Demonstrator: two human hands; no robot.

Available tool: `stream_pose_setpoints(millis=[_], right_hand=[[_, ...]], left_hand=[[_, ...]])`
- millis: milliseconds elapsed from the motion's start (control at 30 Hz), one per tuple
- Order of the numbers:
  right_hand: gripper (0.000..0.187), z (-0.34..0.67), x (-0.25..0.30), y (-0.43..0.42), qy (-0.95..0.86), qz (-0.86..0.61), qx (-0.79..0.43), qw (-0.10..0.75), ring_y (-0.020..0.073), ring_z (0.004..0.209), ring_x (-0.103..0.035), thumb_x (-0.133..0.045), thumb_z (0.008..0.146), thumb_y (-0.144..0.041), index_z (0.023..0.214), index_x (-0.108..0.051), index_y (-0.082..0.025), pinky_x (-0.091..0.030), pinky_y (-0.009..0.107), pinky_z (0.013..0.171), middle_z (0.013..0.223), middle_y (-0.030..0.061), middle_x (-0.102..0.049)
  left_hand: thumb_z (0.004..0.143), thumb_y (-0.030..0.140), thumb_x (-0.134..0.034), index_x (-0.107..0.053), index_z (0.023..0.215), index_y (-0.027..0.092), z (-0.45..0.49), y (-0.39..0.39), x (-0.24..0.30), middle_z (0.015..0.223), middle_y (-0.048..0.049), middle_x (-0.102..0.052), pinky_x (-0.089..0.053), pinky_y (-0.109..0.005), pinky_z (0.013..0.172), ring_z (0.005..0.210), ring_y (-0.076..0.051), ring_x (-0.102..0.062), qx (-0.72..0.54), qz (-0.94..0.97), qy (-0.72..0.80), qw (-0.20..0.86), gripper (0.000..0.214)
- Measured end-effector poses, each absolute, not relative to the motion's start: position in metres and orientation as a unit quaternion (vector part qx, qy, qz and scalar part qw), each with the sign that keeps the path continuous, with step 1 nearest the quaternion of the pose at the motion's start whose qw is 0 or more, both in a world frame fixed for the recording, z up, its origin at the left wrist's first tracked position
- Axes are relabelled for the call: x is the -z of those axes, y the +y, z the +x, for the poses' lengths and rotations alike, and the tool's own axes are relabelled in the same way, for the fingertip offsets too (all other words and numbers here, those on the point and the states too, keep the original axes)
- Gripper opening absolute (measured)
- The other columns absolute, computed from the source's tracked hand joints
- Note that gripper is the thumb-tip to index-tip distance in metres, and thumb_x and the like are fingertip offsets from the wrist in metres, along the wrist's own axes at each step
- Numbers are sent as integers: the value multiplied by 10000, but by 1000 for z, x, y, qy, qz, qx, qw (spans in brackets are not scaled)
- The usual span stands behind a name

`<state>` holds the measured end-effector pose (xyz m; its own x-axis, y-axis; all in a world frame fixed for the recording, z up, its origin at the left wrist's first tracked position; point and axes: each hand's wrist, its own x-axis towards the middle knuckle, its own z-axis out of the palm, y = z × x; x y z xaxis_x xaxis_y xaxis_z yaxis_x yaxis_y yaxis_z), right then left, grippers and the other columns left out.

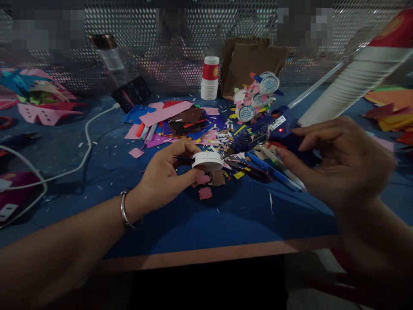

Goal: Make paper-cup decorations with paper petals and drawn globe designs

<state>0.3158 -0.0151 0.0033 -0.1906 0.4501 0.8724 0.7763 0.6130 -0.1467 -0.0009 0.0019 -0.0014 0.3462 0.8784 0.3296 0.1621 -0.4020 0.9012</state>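
Between the thumb and fingers of my left hand (174, 168) is a small white round disc (208, 160), held tilted above the table, with a raised rim. Pink paper pieces (204, 192) show just below it. My right hand (345, 159) is closed around a dark blue glue gun (284, 131) with a lit red light. The gun's nozzle points left, its tip at or very near the disc's right edge; whether they touch I cannot tell. A clear glue stick (318, 84) juts from the back of the gun.
Paper scraps (222, 137) and coloured sheets (183, 118) lie behind my hands. Paper cups (210, 79) stand at the back, with a long leaning cup stack (358, 69) at right. A white cable (87, 146) crosses the left side. Decorated round pieces (247, 113) sit near cardboard (248, 64).
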Motion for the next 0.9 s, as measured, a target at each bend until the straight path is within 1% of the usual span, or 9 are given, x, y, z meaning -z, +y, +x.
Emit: stream_pose_setpoints(millis=[100, 300, 567, 667, 767, 833, 900], right_hand=[[325, 314, -5, -16, -754, -407, 169, 487, 281, 864, -774, -910, 813, -247, 842, -588, -219, -530, 407, 671, 850, 61, -722], [333, 316, -3, -16, -756, -403, 176, 486, 280, 860, -780, -915, 804, -261, 848, -588, -220, -531, 395, 647, 871, 57, -730], [335, 315, -4, -14, -760, -391, 197, 480, 259, 844, -785, -902, 818, -232, 849, -568, -222, -528, 367, 642, 840, 20, -704], [330, 312, -8, -15, -764, -382, 220, 471, 251, 841, -786, -889, 840, -227, 840, -559, -231, -540, 368, 668, 818, 7, -690], [313, 309, -10, -16, -759, -395, 234, 463, 245, 837, -766, -866, 853, -241, 819, -556, -247, -567, 389, 714, 811, 7, -695], [307, 308, -9, -16, -751, -412, 227, 463, 249, 846, -750, -860, 842, -268, 805, -556, -256, -574, 392, 722, 812, 12, -703], [283, 309, -7, -15, -743, -438, 219, 456, 245, 837, -728, -841, 842, -300, 801, -564, -262, -571, 388, 717, 809, 15, -706]], left_hand=[[818, 172, -789, -684, 940, 189, 0, 1, -1, 988, -38, -721, -555, -300, 725, 868, -161, -678, -443, 717, 364, 398, 162], [819, 174, -793, -682, 931, 193, 0, 1, 0, 954, -30, -706, -555, -307, 730, 862, -166, -666, -442, 718, 362, 397, 159], [829, 190, -790, -688, 939, 194, -3, 2, 3, 950, -26, -721, -538, -300, 746, 865, -159, -666, -437, 730, 367, 376, 150], [835, 199, -798, -699, 955, 194, -2, 1, 2, 965, -28, -737, -527, -296, 752, 865, -154, -667, -440, 737, 367, 357, 156], [824, 194, -809, -701, 935, 199, 0, -1, -2, 936, -20, -732, -532, -300, 766, 852, -154, -663, -446, 738, 369, 347, 155], [800, 203, -833, -698, 904, 202, 3, -1, -4, 916, -19, -721, -547, -299, 761, 848, -160, -665, -451, 725, 372, 364, 171], [779, 241, -864, -686, 892, 202, 5, 0, -3, 901, -19, -710, -563, -291, 703, 806, -161, -671, -449, 692, 374, 424, 214]])
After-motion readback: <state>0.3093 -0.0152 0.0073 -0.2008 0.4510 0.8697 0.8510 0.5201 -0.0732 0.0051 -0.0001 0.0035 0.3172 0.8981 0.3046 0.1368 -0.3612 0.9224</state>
